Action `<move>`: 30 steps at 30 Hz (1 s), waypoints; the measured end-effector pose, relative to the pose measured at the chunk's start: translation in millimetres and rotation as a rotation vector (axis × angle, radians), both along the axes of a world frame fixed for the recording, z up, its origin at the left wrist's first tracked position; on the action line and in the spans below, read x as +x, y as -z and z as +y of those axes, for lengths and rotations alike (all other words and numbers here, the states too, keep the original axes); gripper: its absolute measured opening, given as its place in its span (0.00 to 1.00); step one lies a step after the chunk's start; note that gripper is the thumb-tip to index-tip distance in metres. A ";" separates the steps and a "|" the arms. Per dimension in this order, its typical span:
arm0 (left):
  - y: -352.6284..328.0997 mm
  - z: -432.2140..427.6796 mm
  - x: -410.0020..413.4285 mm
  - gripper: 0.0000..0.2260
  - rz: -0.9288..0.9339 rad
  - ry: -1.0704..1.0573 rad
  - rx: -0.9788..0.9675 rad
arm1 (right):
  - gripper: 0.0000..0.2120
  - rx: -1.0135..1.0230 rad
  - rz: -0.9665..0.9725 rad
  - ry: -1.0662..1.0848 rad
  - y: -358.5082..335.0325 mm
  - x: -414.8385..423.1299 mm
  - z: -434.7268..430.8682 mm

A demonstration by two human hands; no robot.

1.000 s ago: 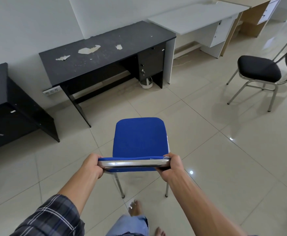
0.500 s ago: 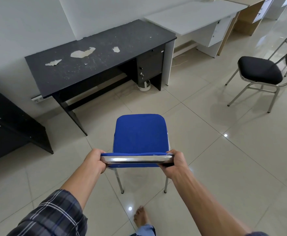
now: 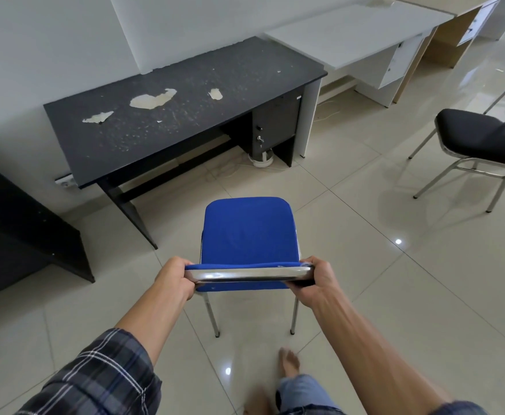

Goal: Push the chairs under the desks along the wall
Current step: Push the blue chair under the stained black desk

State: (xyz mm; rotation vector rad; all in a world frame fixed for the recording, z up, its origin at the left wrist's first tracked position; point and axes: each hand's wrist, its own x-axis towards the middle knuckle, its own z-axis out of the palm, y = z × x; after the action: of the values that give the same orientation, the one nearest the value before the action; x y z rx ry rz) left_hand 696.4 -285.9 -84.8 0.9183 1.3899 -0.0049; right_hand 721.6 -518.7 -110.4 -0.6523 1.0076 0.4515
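A row of benches lines the wall; the black bench stands straight ahead, a white bench to its right, and a black chair stands well apart on the right. The blue chair sits on the tiled floor, near the black bench but not yet under it, its seat pointing at the open knee space. The step in hand looks like bringing this chair up to the bench; next it needs a straight push forward, keeping clear of the bench's slanted leg. The left hand and right hand each have fingers curled closed around an end of the backrest's top rail.
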 end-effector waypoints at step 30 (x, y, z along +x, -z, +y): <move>6.0 118.3 205.7 0.06 0.008 -0.276 0.013 | 0.07 0.014 -0.038 -0.414 6.9 297.6 140.5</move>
State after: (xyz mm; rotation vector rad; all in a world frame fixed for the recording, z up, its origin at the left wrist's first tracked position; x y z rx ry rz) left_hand 902.1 -167.6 -90.8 0.7317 1.5160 0.2099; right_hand 1019.2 -378.2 -117.3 -0.8576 0.8314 0.8047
